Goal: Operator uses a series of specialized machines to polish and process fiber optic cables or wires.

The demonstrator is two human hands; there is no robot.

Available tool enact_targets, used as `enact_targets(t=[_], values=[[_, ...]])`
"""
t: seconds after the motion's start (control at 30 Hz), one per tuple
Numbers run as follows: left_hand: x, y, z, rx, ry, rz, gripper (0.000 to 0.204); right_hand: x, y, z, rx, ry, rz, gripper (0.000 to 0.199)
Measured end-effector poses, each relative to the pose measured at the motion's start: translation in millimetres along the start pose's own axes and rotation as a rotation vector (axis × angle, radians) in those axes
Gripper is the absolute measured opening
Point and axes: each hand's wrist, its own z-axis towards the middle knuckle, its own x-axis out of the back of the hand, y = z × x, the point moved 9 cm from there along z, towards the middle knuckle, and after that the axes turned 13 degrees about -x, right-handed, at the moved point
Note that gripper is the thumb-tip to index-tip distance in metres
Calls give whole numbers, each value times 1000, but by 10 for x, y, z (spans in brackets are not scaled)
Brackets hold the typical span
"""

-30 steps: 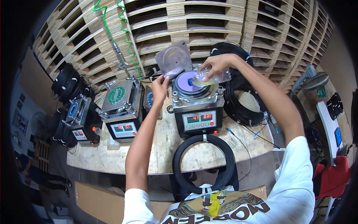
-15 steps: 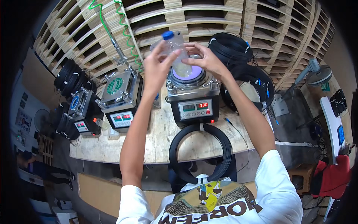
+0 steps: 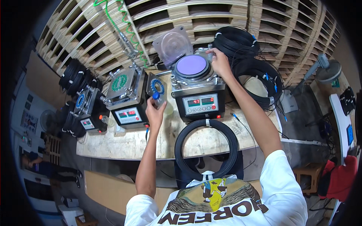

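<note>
A clear plastic bottle with a blue cap is upright in my left hand, whose fingers wrap it low, left of the nearest polishing machine. That machine carries a round purple pad on its top, with metal clamps at the corners. My right hand is at its back right corner, fingers bent and closed beside the metal fitting; what is between the fingertips is hidden. A translucent square cover with a round dome leans behind the machine.
Two similar machines stand left, one with a green-studded plate. A blue-ringed disc leans between machines. A black cable coil overhangs the wooden table's front edge. More cable coils lie right; pallets stand behind.
My left hand brought the bottle down and left, away from the pad. My right hand left the bottle and moved to the machine's back right corner. The digits on the machine's display changed.
</note>
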Motion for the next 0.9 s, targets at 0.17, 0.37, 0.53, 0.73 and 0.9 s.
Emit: enact_targets(t=[0.17,0.37,0.53,0.73,0.9], values=[[-213,-396,-388,38,-58,68,66,79,28,-4,-3,39,48,28],[-93,-149,-255,-110,-19,21,70,62,72,-25,-56,-14,80,30],[159,423,510,-185,99,-207,51,32,-17,-35,-28,-63,108,30],[-458,427,1561,-178,-171,-274,61,69,18,-33,-43,-58,173,27],[-831,105,1860,13,-335,-451,36,-80,-99,-73,-113,-151,183,20]])
